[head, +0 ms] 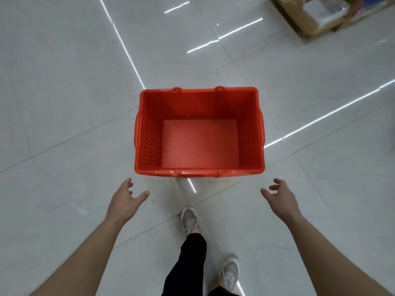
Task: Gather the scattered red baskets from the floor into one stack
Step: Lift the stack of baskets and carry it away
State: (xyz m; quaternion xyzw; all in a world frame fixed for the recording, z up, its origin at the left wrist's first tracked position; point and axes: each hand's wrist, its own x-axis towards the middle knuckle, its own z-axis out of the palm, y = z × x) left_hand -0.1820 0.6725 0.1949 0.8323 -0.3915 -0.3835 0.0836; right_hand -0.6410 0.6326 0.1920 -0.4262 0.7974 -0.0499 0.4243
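Note:
One red plastic basket [147, 133] stands upright and empty on the pale tiled floor, straight ahead of me, its handles folded down along the long rims. My left hand [125, 198] hovers just below its near left corner, fingers spread and holding nothing. Off the near right corner, my right hand [281, 197] is likewise open and empty. Neither hand touches the basket. No other red basket is in view.
Cardboard boxes [310, 16] with packaged goods sit on the floor at the far right corner. My feet in grey shoes [189, 220] stand right behind the basket. Glossy white tiles [64, 82] stretch to the left and beyond.

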